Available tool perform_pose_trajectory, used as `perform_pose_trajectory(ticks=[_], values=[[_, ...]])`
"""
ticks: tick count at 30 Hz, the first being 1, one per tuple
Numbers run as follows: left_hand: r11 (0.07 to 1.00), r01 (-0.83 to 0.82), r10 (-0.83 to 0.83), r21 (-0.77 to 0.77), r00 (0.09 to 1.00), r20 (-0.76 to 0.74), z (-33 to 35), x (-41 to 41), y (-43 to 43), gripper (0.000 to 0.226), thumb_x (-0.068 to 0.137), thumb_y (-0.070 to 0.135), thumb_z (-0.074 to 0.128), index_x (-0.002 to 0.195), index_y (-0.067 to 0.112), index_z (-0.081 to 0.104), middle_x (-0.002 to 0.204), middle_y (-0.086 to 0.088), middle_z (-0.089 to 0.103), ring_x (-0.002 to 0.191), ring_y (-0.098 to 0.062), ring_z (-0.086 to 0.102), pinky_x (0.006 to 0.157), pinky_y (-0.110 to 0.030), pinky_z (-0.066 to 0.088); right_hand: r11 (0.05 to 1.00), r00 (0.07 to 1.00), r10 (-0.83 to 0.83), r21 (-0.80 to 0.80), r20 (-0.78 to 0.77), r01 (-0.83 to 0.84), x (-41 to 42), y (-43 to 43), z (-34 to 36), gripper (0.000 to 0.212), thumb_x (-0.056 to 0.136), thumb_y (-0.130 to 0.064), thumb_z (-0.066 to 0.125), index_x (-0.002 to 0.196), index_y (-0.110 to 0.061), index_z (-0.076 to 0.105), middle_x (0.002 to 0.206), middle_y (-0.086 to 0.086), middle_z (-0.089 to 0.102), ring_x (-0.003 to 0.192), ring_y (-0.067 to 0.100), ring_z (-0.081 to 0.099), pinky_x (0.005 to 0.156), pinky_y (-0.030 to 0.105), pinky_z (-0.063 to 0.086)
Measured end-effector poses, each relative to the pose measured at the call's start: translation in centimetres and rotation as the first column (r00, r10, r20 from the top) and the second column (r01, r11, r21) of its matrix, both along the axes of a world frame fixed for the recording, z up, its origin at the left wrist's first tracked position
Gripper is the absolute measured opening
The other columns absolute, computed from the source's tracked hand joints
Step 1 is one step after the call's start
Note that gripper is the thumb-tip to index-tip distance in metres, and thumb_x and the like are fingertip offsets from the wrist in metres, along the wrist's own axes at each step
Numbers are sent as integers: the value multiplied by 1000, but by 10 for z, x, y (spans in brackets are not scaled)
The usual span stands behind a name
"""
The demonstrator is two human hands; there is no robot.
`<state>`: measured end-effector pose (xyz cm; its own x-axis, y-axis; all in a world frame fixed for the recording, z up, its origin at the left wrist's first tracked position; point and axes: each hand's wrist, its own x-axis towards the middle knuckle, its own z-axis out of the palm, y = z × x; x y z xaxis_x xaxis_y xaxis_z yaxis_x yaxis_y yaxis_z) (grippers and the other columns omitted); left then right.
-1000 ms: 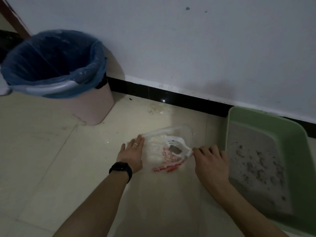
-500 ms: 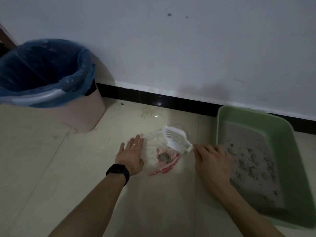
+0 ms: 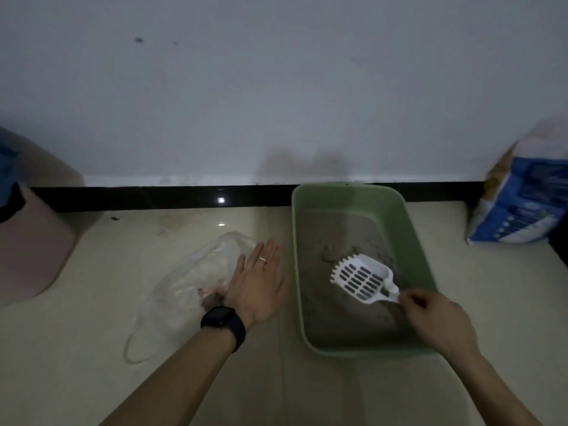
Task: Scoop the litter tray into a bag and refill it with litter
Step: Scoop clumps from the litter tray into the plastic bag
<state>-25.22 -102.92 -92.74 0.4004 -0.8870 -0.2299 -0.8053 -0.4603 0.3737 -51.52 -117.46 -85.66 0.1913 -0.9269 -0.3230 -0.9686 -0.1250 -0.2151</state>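
Scooping looks partway done: the right hand [image 3: 436, 318] holds the one white scoop [image 3: 361, 278] in a pinching grip over the one green litter tray [image 3: 297, 272] on the floor, where clumps are left, the left hand [image 3: 258, 284] lies open and flat at the edge of the one clear bag [image 3: 190, 281] beside it, and the one litter sack [image 3: 519, 198] for the refill stands apart.

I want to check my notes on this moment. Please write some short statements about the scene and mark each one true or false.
1. The right hand holds the white litter scoop over the green litter tray. True.
2. The left hand grips the clear plastic bag. False: its fingers are straight and curl round nothing.
3. The scoop carries a big clump. False: it looks empty.
4. A blue and white litter bag stands to the right of the tray. True.
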Motion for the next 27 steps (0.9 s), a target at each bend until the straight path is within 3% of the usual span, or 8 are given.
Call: perform_pose_trajectory(ticks=[4, 10, 15, 21, 27], values=[[1000, 24, -24, 8, 1000, -11, -3, -24, -32, 70, 102, 50, 24, 156, 20, -10, 165, 3, -11, 151, -14, -11, 122, -42, -2, 1000, 982, 7, 2, -187, -7, -26, -2, 2, 25, 89, -48, 50, 99, -37, 69, 97, 5, 71, 89, 28, 66, 75, 32, 51], [999, 3, -3, 47, 1000, -19, -9, -34, -46, 70, 104, 43, 24, 155, 18, -17, 163, 1, -19, 150, -15, -14, 123, -43, -1, 1000, 970, 3, -19, -244, -8, -20, -10, -9, 25, 91, -41, 46, 95, -32, 69, 87, 1, 66, 74, 24, 58, 68, 27, 45], [999, -44, 44, 18, 999, 10, -18, -41, -44, 72, 104, 42, 25, 153, 19, -22, 160, 2, -27, 150, -14, -16, 123, -46, 1, 993, 969, 39, -95, -245, -64, -1, -17, -21, 24, 93, -39, 47, 98, -30, 69, 95, 2, 70, 86, 26, 66, 67, 26, 41], [987, -148, 146, -59, 989, -39, -30, -50, -56, 73, 103, 40, 28, 154, 18, -18, 160, 3, -27, 151, -16, -13, 122, -45, -3, 995, 976, 91, -26, -198, -98, 9, -27, -44, 27, 88, -41, 48, 97, -29, 70, 94, 6, 71, 88, 30, 67, 70, 30, 46], [983, -165, 165, -85, 986, -12, -35, -55, -55, 75, 103, 39, 30, 154, 16, -20, 161, 2, -27, 151, -15, -12, 121, -46, -2, 996, 992, -62, 57, -108, 68, 32, -53, -85, 38, 88, -50, 47, 105, -25, 69, 97, 8, 69, 87, 28, 65, 76, 32, 51]])
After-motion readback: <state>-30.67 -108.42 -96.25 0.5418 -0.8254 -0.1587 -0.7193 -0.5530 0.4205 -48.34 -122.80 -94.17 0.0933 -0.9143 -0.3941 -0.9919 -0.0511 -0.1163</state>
